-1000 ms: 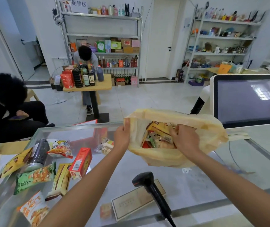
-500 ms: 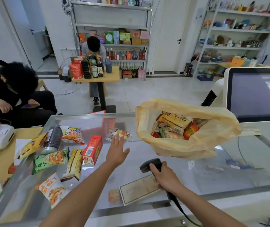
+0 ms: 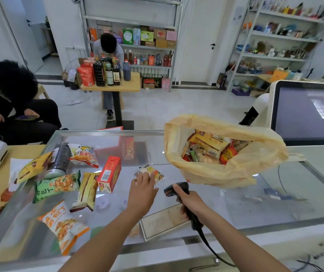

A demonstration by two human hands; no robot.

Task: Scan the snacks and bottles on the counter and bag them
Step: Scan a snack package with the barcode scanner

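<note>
The yellow plastic bag (image 3: pixel 235 171) stands open and part-filled at two o'clock on the glass counter (image 3: pixel 304 193). At centre, the left hand (image 3: pixel 142 190) lies flat, fingers spread, on a small clear-wrapped snack (image 3: pixel 150 172), not yet gripping it. The right hand (image 3: pixel 191 202) is fisted round the barcode scanner (image 3: pixel 174 190); best to turn the snack's barcode, at its ten o'clock corner, toward the scanner head before lifting.

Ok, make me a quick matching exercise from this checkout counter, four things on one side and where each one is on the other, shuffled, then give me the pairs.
Things:
1. scanner
2. small snack packet
3. red carton
4. yellow bag

Places:
A. stands on the glass counter, open, full of snacks
B. gripped in the right hand
C. under the left hand's fingertips
D. lies among the snacks on the left

Pairs: 1-B, 2-C, 3-D, 4-A
</note>
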